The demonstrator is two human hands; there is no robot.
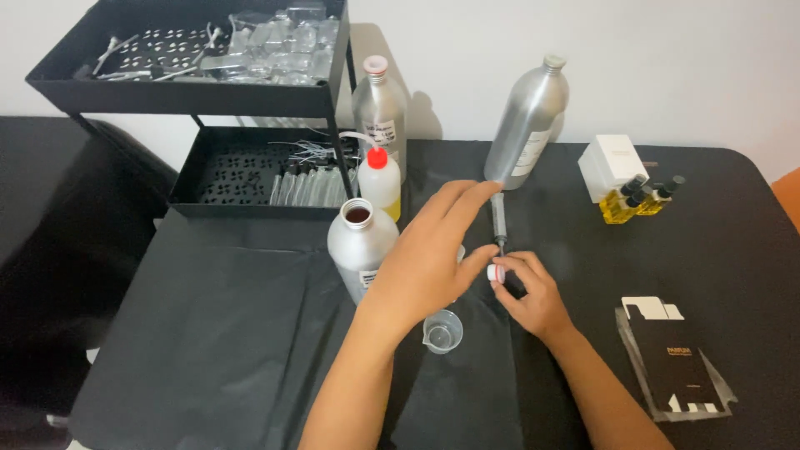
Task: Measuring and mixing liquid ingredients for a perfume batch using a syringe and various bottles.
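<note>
Right hand (533,296) pinching small white-and-red round cap (496,272) beneath clear plastic syringe (499,218); left hand (433,258) spread, empty, thumb touching cap. Seemingly mid-capping; next needs steady alignment.

Black-clothed table (233,333): aluminium bottles (360,246), measuring cup (442,331), tray rack (250,171), flat cartons (679,367).

White wall (667,67); black-draped table (233,333)

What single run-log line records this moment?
left hand: open, over the open metal bottle | right hand: pinching small white cap | syringe: on the black table
</note>
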